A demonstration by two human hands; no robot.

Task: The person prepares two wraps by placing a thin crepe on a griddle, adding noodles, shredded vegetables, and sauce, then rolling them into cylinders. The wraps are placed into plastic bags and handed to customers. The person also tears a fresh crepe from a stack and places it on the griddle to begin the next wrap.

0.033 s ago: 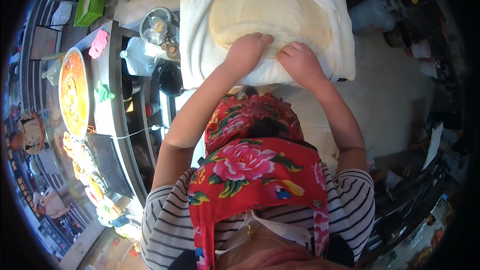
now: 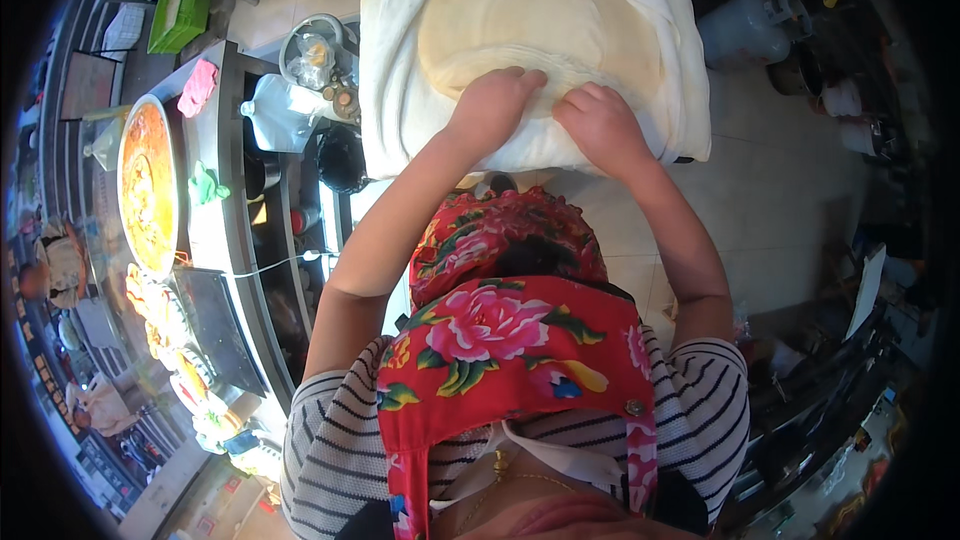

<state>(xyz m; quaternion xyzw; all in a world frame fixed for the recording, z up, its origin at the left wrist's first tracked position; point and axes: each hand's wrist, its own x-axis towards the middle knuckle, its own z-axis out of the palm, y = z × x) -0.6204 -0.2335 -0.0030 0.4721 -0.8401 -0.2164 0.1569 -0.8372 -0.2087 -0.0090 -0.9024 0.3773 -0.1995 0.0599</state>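
We locate the pale dough (image 2: 545,15) flat on the white cloth (image 2: 385,75). Our left hand (image 2: 493,108) and right hand (image 2: 603,128) sit curled at its near edge; we cannot tell whether either grip is clamped. We judge this step as working that edge; the next move calls for even, two-handed control.

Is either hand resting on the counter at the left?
No, the left hand and right hand are both over the white cloth, at the near side of the dough.

Pale tiled floor (image 2: 770,180); long counter (image 2: 212,225) at left, brightly lit.
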